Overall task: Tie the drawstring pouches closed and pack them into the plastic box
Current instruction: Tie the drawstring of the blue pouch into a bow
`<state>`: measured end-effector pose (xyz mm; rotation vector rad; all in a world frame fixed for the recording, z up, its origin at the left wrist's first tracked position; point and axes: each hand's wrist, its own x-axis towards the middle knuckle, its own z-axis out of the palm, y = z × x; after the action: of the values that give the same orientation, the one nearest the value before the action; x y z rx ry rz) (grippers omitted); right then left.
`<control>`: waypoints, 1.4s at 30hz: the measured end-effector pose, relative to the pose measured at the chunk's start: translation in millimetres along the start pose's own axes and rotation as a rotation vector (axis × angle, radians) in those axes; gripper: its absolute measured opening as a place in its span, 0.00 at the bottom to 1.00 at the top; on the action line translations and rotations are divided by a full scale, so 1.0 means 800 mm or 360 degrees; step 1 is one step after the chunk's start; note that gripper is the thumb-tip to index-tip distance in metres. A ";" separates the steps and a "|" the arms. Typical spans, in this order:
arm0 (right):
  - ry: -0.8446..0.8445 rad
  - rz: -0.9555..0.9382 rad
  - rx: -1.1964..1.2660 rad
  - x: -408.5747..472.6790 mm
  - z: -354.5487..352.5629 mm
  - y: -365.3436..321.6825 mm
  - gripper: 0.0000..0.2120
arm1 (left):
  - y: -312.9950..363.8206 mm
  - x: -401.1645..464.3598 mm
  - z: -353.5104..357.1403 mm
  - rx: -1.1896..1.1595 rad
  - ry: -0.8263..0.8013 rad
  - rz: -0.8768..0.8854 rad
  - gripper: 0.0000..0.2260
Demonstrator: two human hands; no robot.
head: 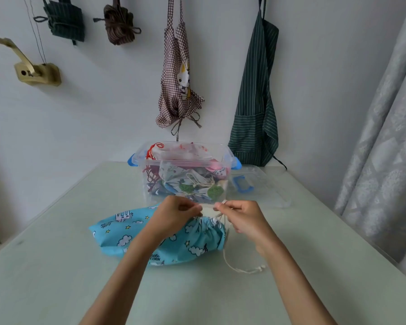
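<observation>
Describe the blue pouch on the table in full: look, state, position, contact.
The blue pouch is light blue cloth printed with white clouds, yellow stars and unicorn lettering. It lies on its side on the table, in front of the plastic box, its mouth gathered toward the right. The left hand and right hand pinch its cream drawstring, whose loose end trails on the table.

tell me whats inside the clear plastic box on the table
The plastic box holds a jumble of fabric pouches with red and cream drawstrings, piled nearly to the rim. How many there are, and what lies beneath them, cannot be seen.
</observation>
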<state>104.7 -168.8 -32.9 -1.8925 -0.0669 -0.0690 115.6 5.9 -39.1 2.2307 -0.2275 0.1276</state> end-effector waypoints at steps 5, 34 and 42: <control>-0.0050 0.0034 -0.0140 0.002 -0.007 0.007 0.13 | -0.013 -0.003 0.001 -0.0818 0.0122 -0.0460 0.10; -0.0204 0.0213 -0.0083 -0.008 -0.063 -0.027 0.18 | 0.034 -0.030 0.027 -0.0056 -0.1051 0.0078 0.11; -0.0365 -0.0293 -0.0744 0.004 -0.009 -0.004 0.17 | 0.035 -0.034 0.023 -0.0198 -0.1186 0.0013 0.13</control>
<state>107.5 -174.4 -27.3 -2.3509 -0.4121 0.0092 83.5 -22.3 -33.9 2.0624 -0.6230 -0.7055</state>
